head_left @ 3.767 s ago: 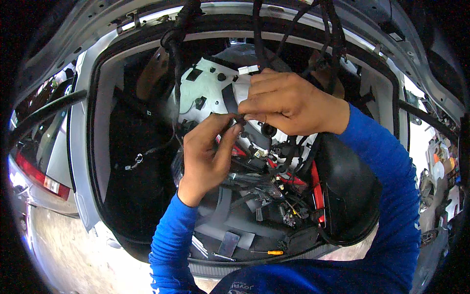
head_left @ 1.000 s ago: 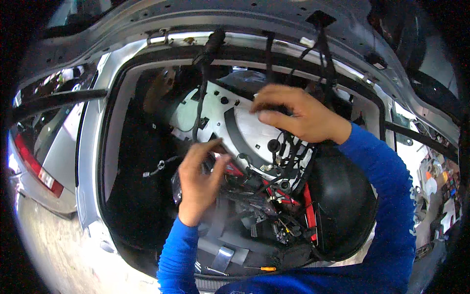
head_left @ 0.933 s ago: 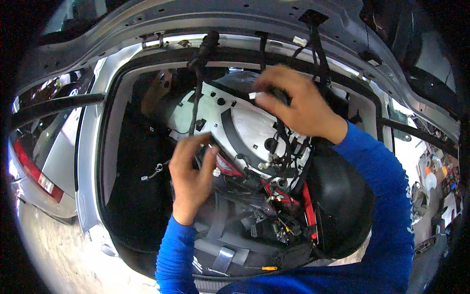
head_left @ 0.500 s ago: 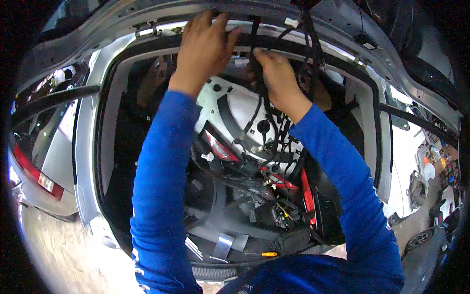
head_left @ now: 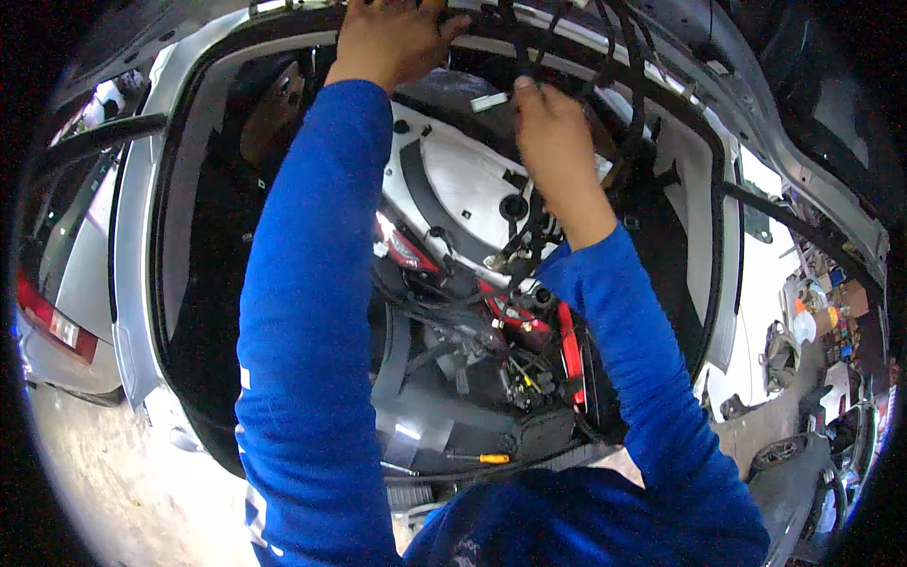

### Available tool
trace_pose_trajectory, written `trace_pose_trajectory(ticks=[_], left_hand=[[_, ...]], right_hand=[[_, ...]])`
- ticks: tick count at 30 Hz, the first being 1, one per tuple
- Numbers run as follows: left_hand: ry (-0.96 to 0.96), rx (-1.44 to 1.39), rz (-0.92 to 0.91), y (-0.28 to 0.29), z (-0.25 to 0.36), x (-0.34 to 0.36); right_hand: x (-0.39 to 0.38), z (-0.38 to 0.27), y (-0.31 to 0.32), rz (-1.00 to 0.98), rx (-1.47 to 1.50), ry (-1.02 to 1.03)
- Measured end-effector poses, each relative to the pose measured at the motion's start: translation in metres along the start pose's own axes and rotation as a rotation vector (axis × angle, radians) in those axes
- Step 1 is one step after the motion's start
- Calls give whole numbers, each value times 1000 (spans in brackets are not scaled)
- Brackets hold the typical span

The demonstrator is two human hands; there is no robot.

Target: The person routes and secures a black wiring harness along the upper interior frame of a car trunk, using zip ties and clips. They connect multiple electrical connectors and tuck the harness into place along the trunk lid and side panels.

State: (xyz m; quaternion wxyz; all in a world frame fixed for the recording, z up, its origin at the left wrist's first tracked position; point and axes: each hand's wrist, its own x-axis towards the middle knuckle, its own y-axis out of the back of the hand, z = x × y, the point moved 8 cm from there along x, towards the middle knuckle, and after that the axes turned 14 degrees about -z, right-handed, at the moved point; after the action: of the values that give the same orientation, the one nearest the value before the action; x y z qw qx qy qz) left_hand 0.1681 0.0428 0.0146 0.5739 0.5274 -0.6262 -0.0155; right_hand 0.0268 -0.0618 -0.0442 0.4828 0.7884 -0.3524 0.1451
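Note:
My left hand reaches up to the tailgate opening's upper edge, its thumb apart from the fingers. The fingertips are cut off by the picture's top. My right hand is closed around a black wiring harness that hangs down from the raised tailgate. A white plug connector dangles just left of my right fingertips. Below both hands, a white car body panel with a black strip and round holes lies in the cargo area. More of the harness drops behind my right wrist, partly hidden.
A red and clear tail light rests beside the white panel. A yellow-handled screwdriver lies near the sill, with loose wires behind it. Tailgate struts flank both sides. A silver car stands at left.
The view has shifted, so the hands sit higher in the picture. My right hand has turned along the harness, and the white connector now shows clearly beside it. My left hand stays at the upper edge.

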Motion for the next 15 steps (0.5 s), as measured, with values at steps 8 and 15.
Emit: trace_pose_trajectory(ticks=[8,15], left_hand=[[202,-239,-256,-21,-22,14],[294,-259,-438,-27,-24,24]], right_hand=[[-23,-18,4,19,-3,-16],[-63,-15,-30,-138,236,-163]])
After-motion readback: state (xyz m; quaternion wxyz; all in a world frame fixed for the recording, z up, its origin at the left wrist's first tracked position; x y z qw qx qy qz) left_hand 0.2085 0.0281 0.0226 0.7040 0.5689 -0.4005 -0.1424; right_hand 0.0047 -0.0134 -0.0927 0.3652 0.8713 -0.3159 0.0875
